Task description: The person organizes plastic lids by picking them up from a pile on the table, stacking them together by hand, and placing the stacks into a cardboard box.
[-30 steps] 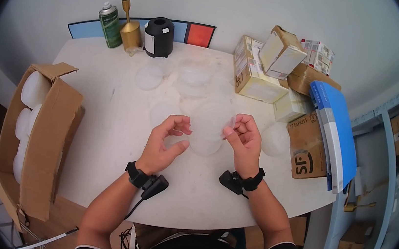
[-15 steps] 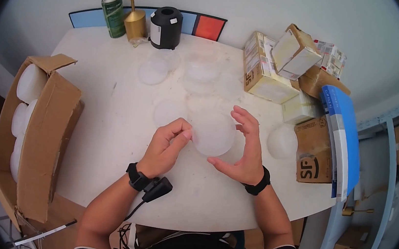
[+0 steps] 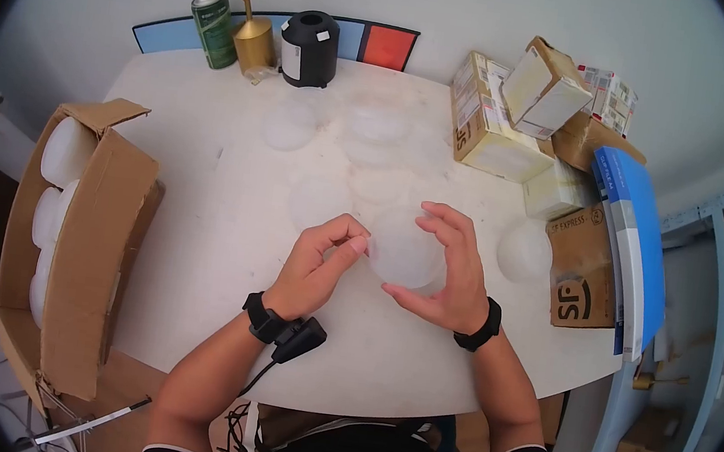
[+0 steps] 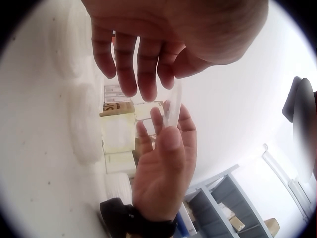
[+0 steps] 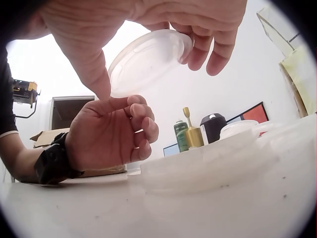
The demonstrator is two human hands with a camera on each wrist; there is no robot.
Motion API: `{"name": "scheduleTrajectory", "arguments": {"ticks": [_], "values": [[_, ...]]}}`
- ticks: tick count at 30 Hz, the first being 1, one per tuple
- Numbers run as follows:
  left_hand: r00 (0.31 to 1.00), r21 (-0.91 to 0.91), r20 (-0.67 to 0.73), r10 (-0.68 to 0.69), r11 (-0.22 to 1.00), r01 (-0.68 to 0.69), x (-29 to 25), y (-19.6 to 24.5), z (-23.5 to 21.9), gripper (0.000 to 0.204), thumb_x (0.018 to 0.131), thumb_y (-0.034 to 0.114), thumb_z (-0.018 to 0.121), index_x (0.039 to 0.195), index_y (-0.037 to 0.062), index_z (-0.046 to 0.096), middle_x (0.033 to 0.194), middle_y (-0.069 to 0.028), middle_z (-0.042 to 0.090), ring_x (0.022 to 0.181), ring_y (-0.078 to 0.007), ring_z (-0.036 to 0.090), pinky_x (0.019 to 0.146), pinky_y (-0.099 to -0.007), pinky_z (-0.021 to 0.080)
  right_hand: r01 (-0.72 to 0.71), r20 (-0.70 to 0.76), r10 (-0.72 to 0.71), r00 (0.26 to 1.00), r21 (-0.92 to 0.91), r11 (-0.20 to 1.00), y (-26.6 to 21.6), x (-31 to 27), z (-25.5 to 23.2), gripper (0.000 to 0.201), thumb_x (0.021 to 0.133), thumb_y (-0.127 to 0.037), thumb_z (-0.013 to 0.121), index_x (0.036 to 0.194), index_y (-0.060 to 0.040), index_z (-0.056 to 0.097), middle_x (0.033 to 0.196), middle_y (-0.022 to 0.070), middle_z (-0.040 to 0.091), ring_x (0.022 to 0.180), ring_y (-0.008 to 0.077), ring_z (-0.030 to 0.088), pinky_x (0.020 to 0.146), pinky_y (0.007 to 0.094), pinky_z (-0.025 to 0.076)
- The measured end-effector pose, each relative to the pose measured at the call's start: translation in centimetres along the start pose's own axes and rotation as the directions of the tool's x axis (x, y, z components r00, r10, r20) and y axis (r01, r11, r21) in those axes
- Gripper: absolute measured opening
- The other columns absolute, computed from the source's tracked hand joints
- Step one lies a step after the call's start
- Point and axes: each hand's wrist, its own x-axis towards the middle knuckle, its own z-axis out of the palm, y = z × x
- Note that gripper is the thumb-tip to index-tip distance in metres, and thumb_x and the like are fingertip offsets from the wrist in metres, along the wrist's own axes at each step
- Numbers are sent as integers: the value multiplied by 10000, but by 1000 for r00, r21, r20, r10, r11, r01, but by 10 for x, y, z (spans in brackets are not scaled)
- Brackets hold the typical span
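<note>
A round, frosted plastic lid [image 3: 406, 247] is held up over the table between the hands, and its raised rim shows in the right wrist view. My left hand [image 3: 318, 267] pinches its left edge between thumb and fingers. My right hand [image 3: 456, 277] spans the lid from the right, thumb at the near rim and fingers curved about the far rim. Edge-on, the lid [image 4: 173, 106] appears as a thin pale strip in the left wrist view. Under and behind it lie more frosted round pieces [image 3: 315, 203], and a similar stack [image 3: 524, 250] stands right of my right hand.
A cardboard box [image 3: 95, 258] at the left holds several white round stacks. More frosted stacks [image 3: 378, 128] sit farther back. A spray can [image 3: 215, 29], a gold holder [image 3: 255, 42] and a black cylinder [image 3: 309, 49] line the back. Parcels [image 3: 503, 122] and a blue binder [image 3: 633, 239] crowd the right.
At first my right hand pinched the lid by its edge and the left was off it. Then the left took its left edge, and the right spread round the rim.
</note>
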Motion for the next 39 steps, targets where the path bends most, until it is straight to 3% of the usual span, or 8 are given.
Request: {"name": "scheduleTrajectory", "arguments": {"ticks": [8, 11, 17, 23, 26, 29, 32, 39], "values": [[998, 77, 30, 51, 996, -53, 0, 1, 2, 129, 1030, 157, 562, 1005, 38, 604, 925, 21, 595, 886, -84, 505, 868, -272, 414, 20, 7, -19, 1000, -23, 1000, -2, -2, 3, 770, 674, -194, 918, 1322, -21, 542, 1400, 208, 514, 1228, 375, 547, 962, 431, 530], [998, 111, 53, -34, 993, 28, 0, 0, -2, 89, 951, 99, 593, 1022, 45, 594, 940, 11, 589, 922, -109, 535, 920, -296, 429, 51, 10, -51, 999, -50, 997, -1, -1, 6, 759, 676, -186, 915, 1318, -26, 544, 1395, 209, 515, 1214, 377, 551, 949, 431, 534], [994, 38, 98, 57, 997, -60, 0, 2, 2, 331, 775, 23, 552, 1103, 36, 596, 1011, -6, 593, 983, -155, 558, 964, -332, 439, 29, -33, -33, 999, -107, 994, -1, -1, 7, 737, 671, -177, 912, 1298, -17, 559, 1380, 212, 518, 1206, 381, 553, 944, 428, 532], [999, 93, 15, 29, 995, -30, 1, 2, 3, 181, 950, 108, 614, 1115, 33, 609, 1005, -22, 641, 964, -137, 588, 893, -311, 460, 1, -67, -11, 998, -144, 990, 0, -1, 2, 714, 664, -210, 918, 1263, -6, 585, 1363, 212, 527, 1200, 380, 557, 937, 425, 533], [997, 36, 36, -61, 998, 60, 0, -4, 0, 139, 1028, 156, 573, 1048, 25, 616, 963, -2, 647, 895, -103, 571, 844, -273, 449, -19, -48, 13, 999, -130, 991, -3, -3, 4, 712, 651, -228, 926, 1242, -11, 593, 1347, 208, 536, 1188, 375, 563, 931, 421, 533], [999, 28, 35, -35, 999, 34, 1, -8, -2, 176, 1053, 181, 541, 1006, 25, 608, 898, 26, 592, 834, -63, 478, 774, -241, 413, -12, -33, 7, 999, -131, 991, -5, -1, 3, 705, 638, -235, 933, 1218, -18, 597, 1327, 205, 546, 1171, 368, 570, 913, 417, 534], [998, -30, 46, -54, 998, 55, 0, -7, -1, 149, 1043, 167, 560, 1002, 32, 607, 899, 29, 581, 836, -64, 477, 781, -243, 415, 0, -44, -6, 999, -137, 991, -5, -4, 3, 694, 632, -237, 935, 1199, -24, 598, 1309, 206, 553, 1153, 367, 574, 893, 422, 535], [998, 94, 66, -10, 996, 4, -1, -4, 3, 73, 976, 131, 614, 968, 59, 600, 913, 17, 616, 885, -88, 570, 802, -275, 446, 39, -53, -51, 997, -199, 979, -5, -6, 9, 676, 643, -228, 927, 1193, -30, 590, 1293, 208, 556, 1141, 378, 572, 903, 438, 525]]}}
